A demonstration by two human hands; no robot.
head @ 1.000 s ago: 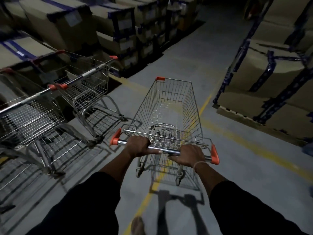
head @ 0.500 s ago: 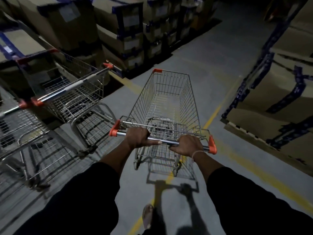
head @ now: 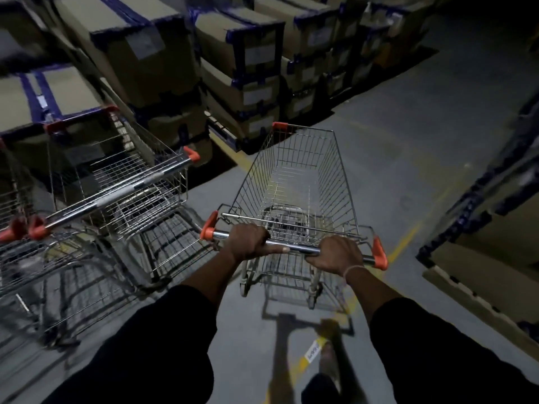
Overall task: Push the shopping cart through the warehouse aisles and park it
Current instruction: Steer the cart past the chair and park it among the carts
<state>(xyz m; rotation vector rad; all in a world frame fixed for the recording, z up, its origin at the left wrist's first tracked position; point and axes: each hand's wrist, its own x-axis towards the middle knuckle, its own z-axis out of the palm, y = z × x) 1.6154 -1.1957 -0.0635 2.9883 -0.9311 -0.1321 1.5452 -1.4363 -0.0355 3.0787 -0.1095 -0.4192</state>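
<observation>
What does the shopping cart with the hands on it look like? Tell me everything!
The shopping cart is a silvery wire basket, empty inside, with orange caps at the handle ends and one front corner. It stands upright on its wheels on the grey floor, pointing down the aisle. The left hand and right hand both grip its shiny metal handle bar. Other parked carts stand to its left, not touching it.
</observation>
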